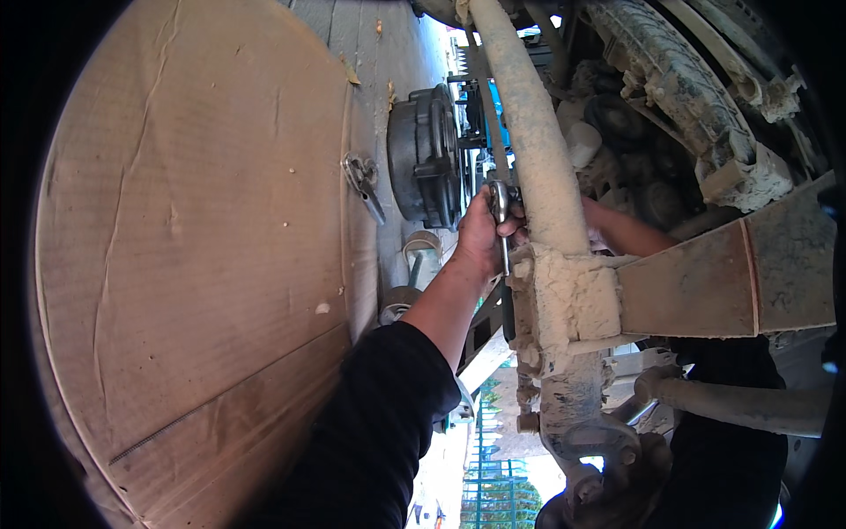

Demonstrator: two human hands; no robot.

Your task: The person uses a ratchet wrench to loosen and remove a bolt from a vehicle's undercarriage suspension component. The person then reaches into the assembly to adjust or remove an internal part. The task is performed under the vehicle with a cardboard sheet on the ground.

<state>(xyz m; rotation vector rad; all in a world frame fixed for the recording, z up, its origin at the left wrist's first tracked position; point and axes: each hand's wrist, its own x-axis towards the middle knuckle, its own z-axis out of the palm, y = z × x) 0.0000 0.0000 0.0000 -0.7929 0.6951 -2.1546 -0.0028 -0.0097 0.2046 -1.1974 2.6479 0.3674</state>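
As the muddy tan metal tube (546, 141) seemingly limits access, the left hand (480, 234) clamps its grip on the silver metal ratchet wrench (500, 204) just left, while I cannot tell the half-hidden right hand's (597, 227) grip.

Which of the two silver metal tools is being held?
The slim silver tool with the rounded head, in the bare left hand. The other silver metal tool lies untouched near the right edge of the brown cardboard sheet.
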